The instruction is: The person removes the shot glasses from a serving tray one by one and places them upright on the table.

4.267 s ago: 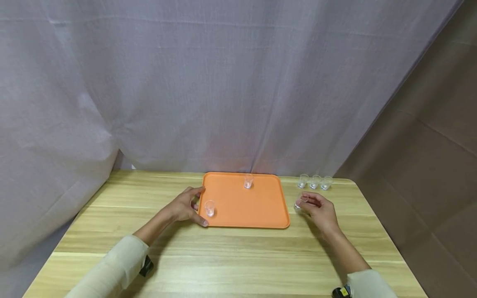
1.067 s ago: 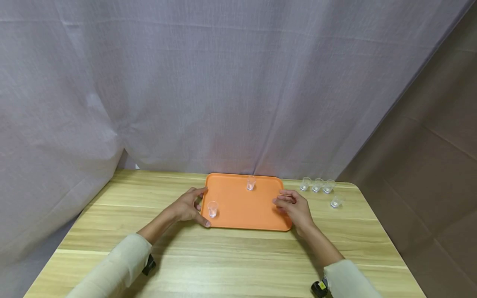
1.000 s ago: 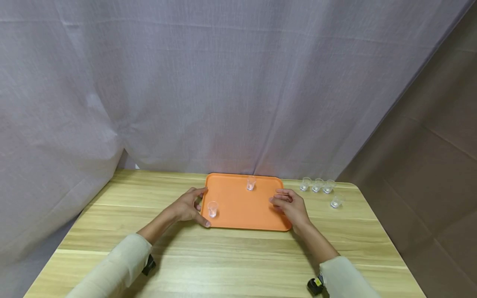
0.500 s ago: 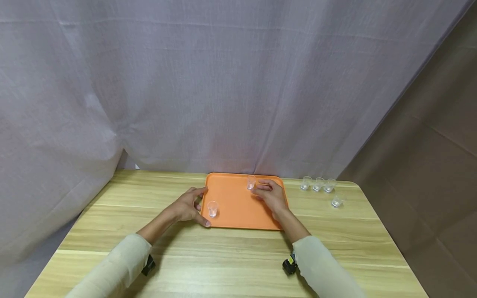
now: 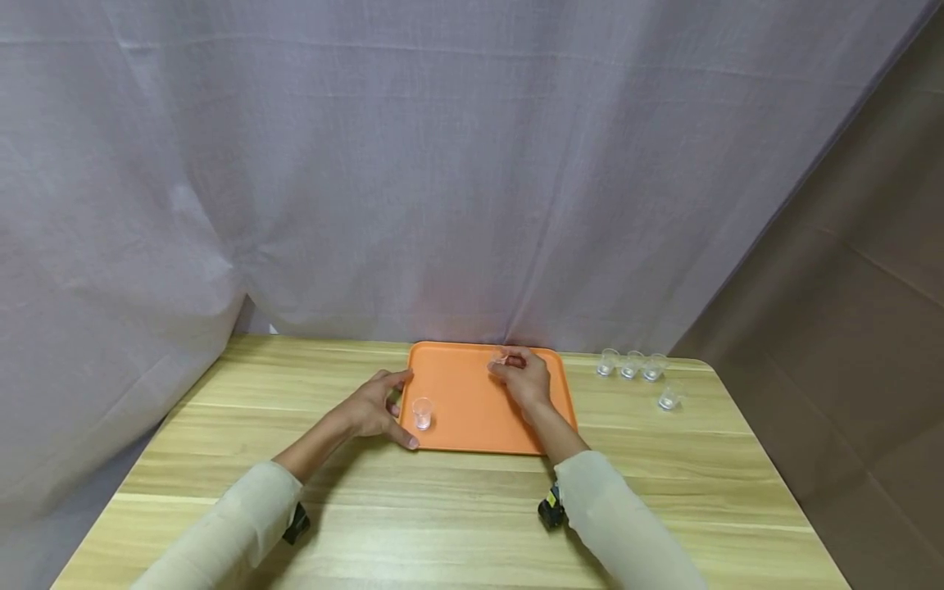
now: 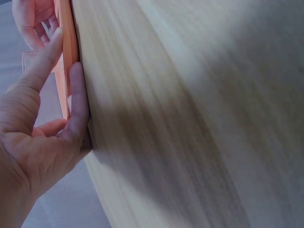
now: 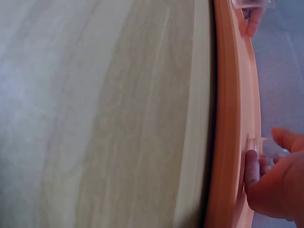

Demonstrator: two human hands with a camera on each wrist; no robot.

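Note:
An orange tray [image 5: 465, 401] lies on the wooden table. My left hand [image 5: 369, 407] holds its left side, thumb at the front corner and fingers along the left rim. Just inside that rim a small clear shot glass [image 5: 423, 413] stands upright. At the tray's back, my right hand [image 5: 525, 381] pinches another clear shot glass [image 5: 498, 356] between thumb and fingers. In the right wrist view this same glass [image 7: 256, 145] is close to the tray surface; I cannot tell whether it touches. Fingers hide part of it.
Right of the tray, three clear shot glasses [image 5: 630, 365] stand in a row near the table's back edge. A single shot glass [image 5: 669, 397] is in front of them, near the right. A grey curtain [image 5: 369, 205] hangs behind the table [image 5: 442, 516].
My right hand moved from the table's right side leftward over the tray and took hold of the back shot glass. Earlier, it moved one glass farther right on the table. The left hand stayed put.

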